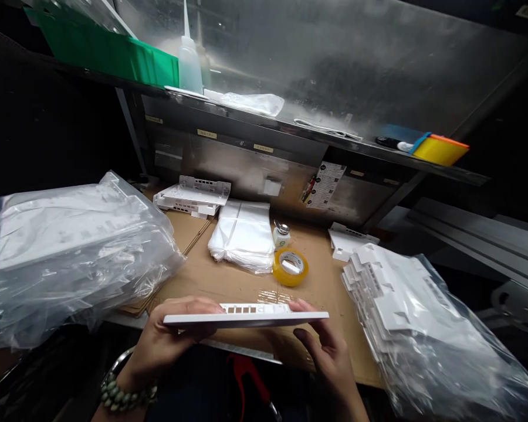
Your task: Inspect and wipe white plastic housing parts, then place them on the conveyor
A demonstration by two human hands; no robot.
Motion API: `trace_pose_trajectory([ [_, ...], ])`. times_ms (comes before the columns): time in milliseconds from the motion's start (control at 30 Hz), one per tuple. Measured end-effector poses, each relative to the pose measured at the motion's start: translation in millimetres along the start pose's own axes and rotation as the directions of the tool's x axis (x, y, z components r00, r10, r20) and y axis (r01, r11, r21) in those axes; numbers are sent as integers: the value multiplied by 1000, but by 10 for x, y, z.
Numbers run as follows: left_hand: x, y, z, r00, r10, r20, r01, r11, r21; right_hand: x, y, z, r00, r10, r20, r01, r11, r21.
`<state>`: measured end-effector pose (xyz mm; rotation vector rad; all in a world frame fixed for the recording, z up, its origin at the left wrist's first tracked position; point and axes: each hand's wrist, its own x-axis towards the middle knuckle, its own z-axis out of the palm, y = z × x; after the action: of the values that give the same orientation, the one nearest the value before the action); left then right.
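A white plastic panel [246, 319] with a row of square slots along its far side is held nearly edge-on above the front of the bench. My left hand [171, 334] grips its left end, with fingers over the top and the rest partly hidden beneath. At the right end, my right hand [328, 346] has its fingers against the far edge and its thumb lower down, under the panel. Just beyond the panel lies a roll of yellowish clear tape [280, 274]. Below the bench edge, between my arms, hangs a red-handled tool [253, 375] with a metal tip.
Bagged white panels [70, 234] stand left; a bagged stack [405, 293] stands right. Behind are plastic bags [244, 231], a small pump bottle [281, 234] and loose white parts [193, 193]. A metal shelf [264, 120] spans the back, carrying a green bin [110, 55] and squeeze bottle [190, 67].
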<state>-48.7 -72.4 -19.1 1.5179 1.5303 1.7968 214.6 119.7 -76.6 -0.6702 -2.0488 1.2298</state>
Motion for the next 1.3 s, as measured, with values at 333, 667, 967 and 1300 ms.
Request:
trace_pose_trajectory([
  [333, -111, -155, -208, 988, 155, -23, -154, 988, 16, 300, -303, 142, 987, -159, -11, 158, 987, -22],
  [667, -121, -61, -310, 977, 204, -56, -198, 976, 89, 414, -389, 141, 975, -214, 58, 216, 976, -20],
  [967, -169, -99, -151, 877, 116, -465, -2, 971, 238, 1584, 33, -80, 994, 112, -7, -96, 818, -567],
  [1300, -92, -546, 35, 897, 310, -316, -132, 869, 478, 2008, 40, 47, 984, 162, 72, -45, 618, -785],
])
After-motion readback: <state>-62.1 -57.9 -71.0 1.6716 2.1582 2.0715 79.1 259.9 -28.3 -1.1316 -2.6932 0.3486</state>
